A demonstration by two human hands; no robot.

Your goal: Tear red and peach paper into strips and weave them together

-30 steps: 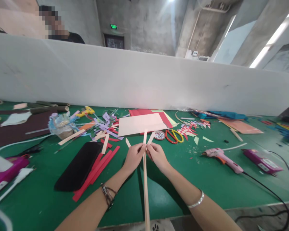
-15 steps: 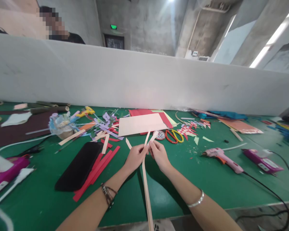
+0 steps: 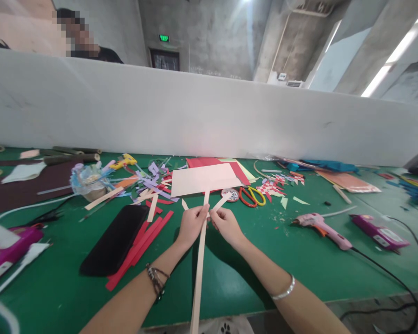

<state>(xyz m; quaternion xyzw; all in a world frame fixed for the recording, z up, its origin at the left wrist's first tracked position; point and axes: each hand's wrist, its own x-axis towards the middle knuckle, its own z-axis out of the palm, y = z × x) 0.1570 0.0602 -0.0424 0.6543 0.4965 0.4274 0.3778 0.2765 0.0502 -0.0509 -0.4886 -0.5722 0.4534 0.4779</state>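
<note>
Pale strips (image 3: 199,260) are pinched in both hands (image 3: 192,226), held close together; scissors (image 3: 252,195) lie beyond, to the right.

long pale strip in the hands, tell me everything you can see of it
The long pale strip is narrow, flat and pinkish-cream, and looks like paper. The left hand pinches it near its upper end, which points away from the person; the rest slants down out of the picture and looks doubled low down. The right hand holds a short matching piece angled right; whether that joins the strip is hidden.
</note>
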